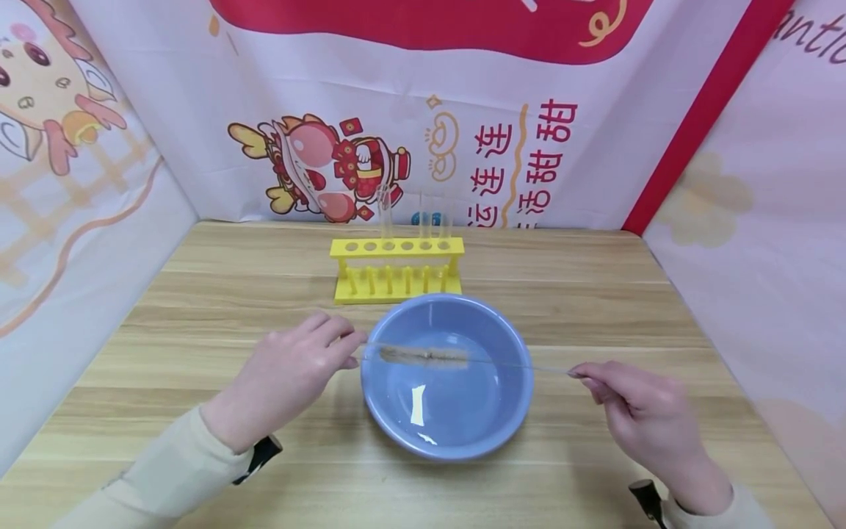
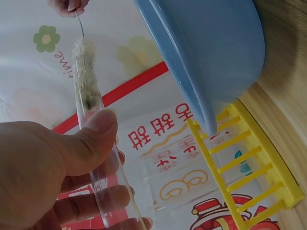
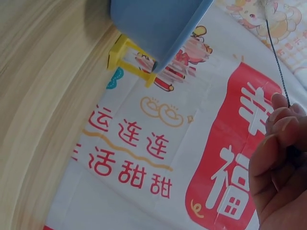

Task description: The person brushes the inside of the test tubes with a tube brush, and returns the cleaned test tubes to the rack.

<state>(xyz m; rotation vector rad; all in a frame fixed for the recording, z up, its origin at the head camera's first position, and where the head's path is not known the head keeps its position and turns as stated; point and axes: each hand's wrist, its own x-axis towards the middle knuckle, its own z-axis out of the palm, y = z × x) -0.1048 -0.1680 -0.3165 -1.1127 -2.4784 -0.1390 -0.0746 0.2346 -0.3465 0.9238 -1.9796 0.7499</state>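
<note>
The left hand is clamping its fingers and thumb around a clear test tube, while the right hand is pinching the wire handle of a brush between thumb and fingers. Tube and brush are lying nearly in one left-right line above the blue basin; the bristles are pointing left, seemingly partly inside the tube's mouth, and sitting nearer the left hand. Beyond the basin, a yellow rack is holding further tubes on the wooden desk. Behind, a printed cloth is showing red “运连连” and “活甜甜”; the right wrist view is adding a white “福”, the left wrist view a fragment, “rime”.
</note>
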